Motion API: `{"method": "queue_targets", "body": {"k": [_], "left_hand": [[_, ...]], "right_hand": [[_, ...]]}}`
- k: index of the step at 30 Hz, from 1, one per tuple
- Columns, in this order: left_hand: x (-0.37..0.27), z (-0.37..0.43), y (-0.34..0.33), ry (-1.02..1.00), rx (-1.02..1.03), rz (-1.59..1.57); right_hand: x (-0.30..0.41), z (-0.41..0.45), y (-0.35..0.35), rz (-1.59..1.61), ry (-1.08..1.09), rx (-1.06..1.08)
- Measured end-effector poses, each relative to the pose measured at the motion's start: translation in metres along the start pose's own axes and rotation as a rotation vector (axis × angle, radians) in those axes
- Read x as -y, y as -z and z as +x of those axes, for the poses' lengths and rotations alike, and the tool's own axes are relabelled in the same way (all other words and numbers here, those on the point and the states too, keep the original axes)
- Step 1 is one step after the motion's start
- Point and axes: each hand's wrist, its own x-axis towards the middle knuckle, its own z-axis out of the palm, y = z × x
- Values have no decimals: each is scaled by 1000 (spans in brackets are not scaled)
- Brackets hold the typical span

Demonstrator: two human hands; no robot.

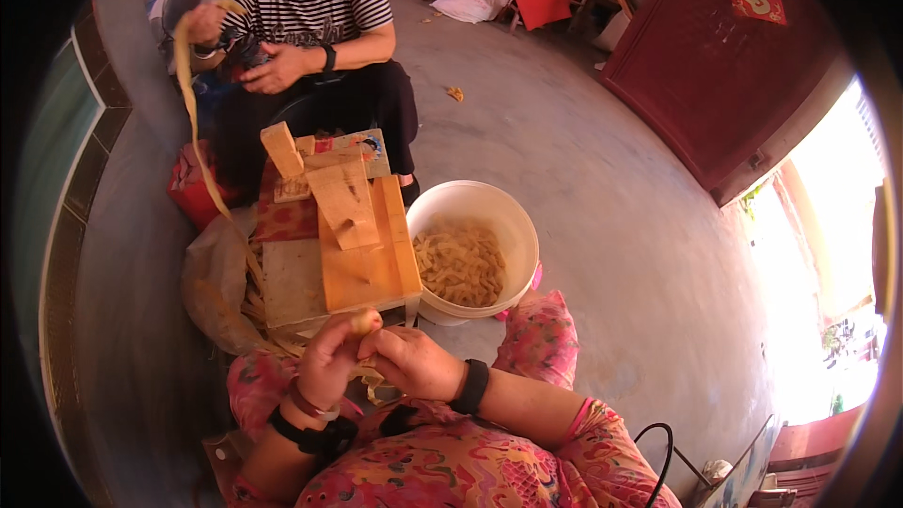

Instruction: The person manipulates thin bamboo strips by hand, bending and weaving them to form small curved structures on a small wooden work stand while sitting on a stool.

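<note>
My left hand (328, 356) and my right hand (417, 365) meet in front of my lap, thumbs and fingertips pressed together. Between them they pinch a narrow yellowish strip (372, 382), whose loose end curls below; the pinched part is mostly hidden by my fingers. A yellowish covering with a reddish spot wraps a left fingertip. Just beyond my hands is a low table (293, 282) carrying a wooden board (356, 275) and a wooden block assembly (343, 201). At its right, a white bucket (523, 236) holds many short, folded tan pieces (462, 264).
A clear plastic bag (215, 289) of long strips leans at the table's left. Across from me, a seated person in a striped shirt (317, 0) lifts a long strip (189, 95). A red bag (194, 183) stands nearby. A dark red door (712, 70) is at the right.
</note>
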Motion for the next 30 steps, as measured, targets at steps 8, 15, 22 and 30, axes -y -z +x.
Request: {"method": "queue_targets", "body": {"k": [8,15,22,30], "left_hand": [[-13,16,-6,-426,-28,718],[-10,0,11,494,342,-277],[-1,-6,8,230,250,-182],[-3,-3,2,-404,-7,716]], "right_hand": [[-2,2,3,-163,-21,-87],[-1,-3,3,-433,206,-55],[-16,-8,-8,752,-544,-144],[-10,5,3,751,-576,-71]]}}
